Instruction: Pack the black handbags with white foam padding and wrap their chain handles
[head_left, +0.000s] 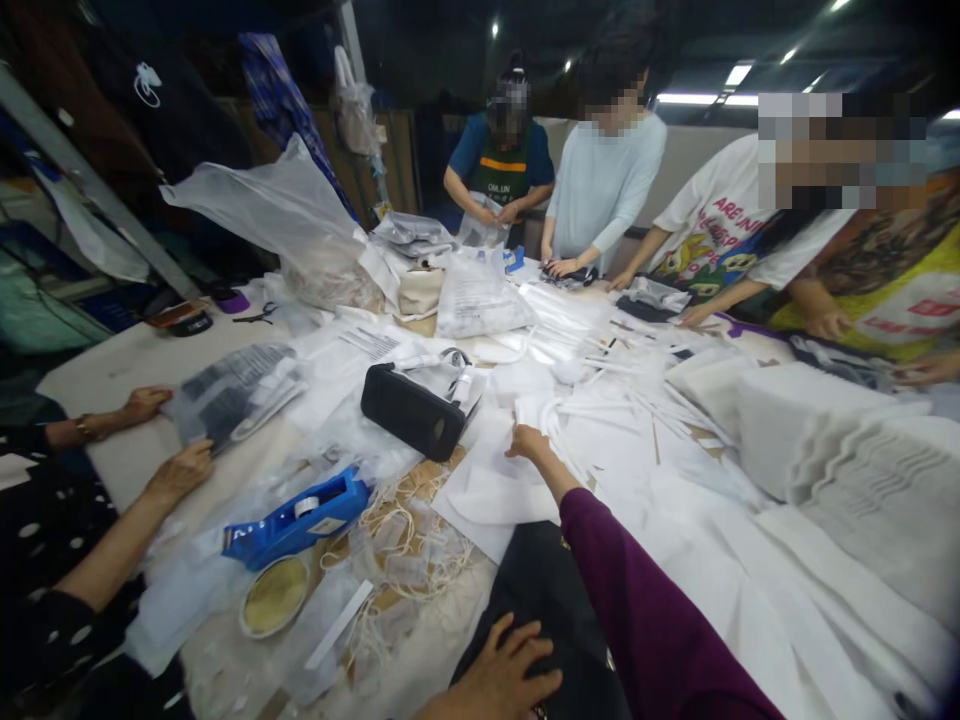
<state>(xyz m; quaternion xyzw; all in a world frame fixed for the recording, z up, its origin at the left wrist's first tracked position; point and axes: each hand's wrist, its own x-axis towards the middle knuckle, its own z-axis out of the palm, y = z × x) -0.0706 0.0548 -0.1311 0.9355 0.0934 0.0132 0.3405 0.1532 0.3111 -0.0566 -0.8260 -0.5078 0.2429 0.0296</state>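
Note:
My left hand lies with fingers spread on a black item, seemingly a bag or folded fabric, at the bottom edge. My right hand, in a purple sleeve, reaches forward over the white sheets. Its fingers are curled together at the white material; whether they grip a piece is hard to make out. Left of that hand, a small black bag rests on its side, with white wrapping about its handle.
Nearby are a blue tape dispenser, a tape roll and tangled white strings with clear tags. White padding sheets are stacked at right. A co-worker's hands hold a bagged item at left. Several people work across the table.

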